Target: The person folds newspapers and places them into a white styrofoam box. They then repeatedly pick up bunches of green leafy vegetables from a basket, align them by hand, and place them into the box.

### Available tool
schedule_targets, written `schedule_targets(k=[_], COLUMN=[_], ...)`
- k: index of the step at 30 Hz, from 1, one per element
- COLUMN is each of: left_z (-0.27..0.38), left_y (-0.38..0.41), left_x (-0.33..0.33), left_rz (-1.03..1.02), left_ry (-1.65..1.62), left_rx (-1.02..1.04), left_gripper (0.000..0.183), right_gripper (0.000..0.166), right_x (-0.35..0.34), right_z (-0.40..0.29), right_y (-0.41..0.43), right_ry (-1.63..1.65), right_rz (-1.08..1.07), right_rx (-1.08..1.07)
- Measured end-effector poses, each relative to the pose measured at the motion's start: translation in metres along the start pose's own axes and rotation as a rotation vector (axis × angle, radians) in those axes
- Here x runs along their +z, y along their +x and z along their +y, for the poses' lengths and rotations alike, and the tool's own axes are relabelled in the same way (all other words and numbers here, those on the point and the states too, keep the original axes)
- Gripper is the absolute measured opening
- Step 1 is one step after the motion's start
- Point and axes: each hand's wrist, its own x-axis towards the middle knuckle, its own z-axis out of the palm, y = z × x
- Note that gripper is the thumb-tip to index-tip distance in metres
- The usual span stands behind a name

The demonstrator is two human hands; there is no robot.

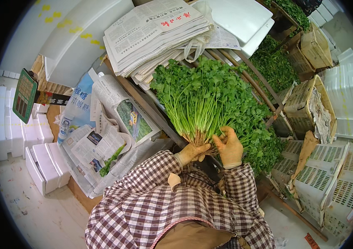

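Observation:
My left hand [193,152], in a yellowish glove, grips a thick bunch of leafy coriander-like greens [196,112] around its brown roots. The pale green stems fan out away from me, and the leaves rest towards the stacked newspapers. Just right of the roots is my right hand [231,148], gloved alike, with thumb and fingertips curled close together beside the stems. Whether a thin stem is pinched between them cannot be made out. More of the same greens [248,121] lie heaped under and to the right of the bunch.
A newspaper stack [154,31] and white foam lids [238,18] sit at the far side. On the left, spread newspaper [92,149] bears a small sprig [112,160] near a green scale display [25,96]. Plastic crates [310,168] and a metal frame [254,71] stand right.

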Motion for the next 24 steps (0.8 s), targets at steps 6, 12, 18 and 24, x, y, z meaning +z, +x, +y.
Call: schedule_targets(k=[6,12,18,24], left_z=[-0.005,0.001,0.009,0.006], left_y=[0.002,-0.003,-0.007,-0.010], left_x=[-0.005,0.001,-0.001,0.000], left_rz=[0.016,0.097,-0.003,-0.034], left_ry=[0.052,0.102,-0.078,-0.250], left_rx=[-0.072,-0.145,-0.117,-0.093], left_gripper=[0.037,0.047,0.042,0.030], right_gripper=[0.024,0.049,0.084,0.086], right_x=[0.001,-0.168,-0.151,-0.040], right_z=[0.037,0.145,0.118,-0.041], right_y=[0.026,0.073,0.039,0.015], right_ry=[0.367,1.080,-0.084,-0.475], right_rz=[-0.011,0.721,0.405,-0.405], right_rx=[0.173,-0.010,-0.004,-0.794])
